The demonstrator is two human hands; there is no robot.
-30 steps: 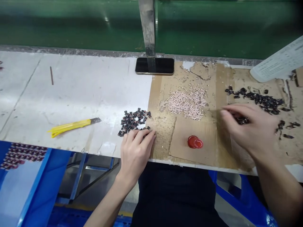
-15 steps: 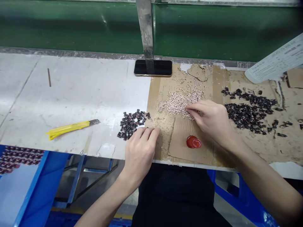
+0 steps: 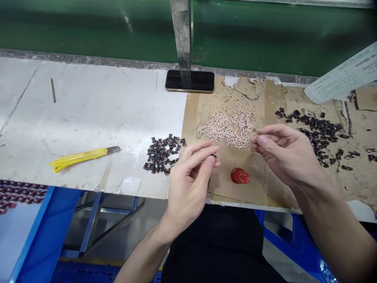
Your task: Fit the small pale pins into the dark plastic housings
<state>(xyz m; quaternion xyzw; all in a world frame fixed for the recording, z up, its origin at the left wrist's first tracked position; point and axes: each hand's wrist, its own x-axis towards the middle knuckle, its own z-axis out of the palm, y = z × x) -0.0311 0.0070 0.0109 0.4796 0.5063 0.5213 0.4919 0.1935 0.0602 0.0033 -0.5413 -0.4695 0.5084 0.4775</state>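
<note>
Okay, both hands are raised off the work surface, over a sheet of torn cardboard (image 3: 225, 175). The left hand (image 3: 190, 184) is turned palm-up with the fingers loosely curled, its thumb and forefinger pinching a small dark piece (image 3: 214, 156) at the tips. Most of the piece is hidden by the fingers, so its long axis and which way it points can't be told. The right hand (image 3: 284, 157) has its thumb and fingertips pressed together and pointing left, toward the left hand, with a clear gap between them; whether they hold anything is too small to tell. Just left of the cardboard, on the white tabletop (image 3: 88, 118), lies a heap of small tapered dark parts (image 3: 161, 154), pointing every which way. More of these dark parts (image 3: 318, 133) are scattered on the cardboard to the right, and a patch of tiny pale pieces (image 3: 229, 129) lies between the hands and the phone (image 3: 190, 81). A red blob (image 3: 240, 175) sits below that patch. A yellow utility knife (image 3: 85, 156) lies on the tabletop, long axis nearly along the table edge, blade pointing right.
</note>
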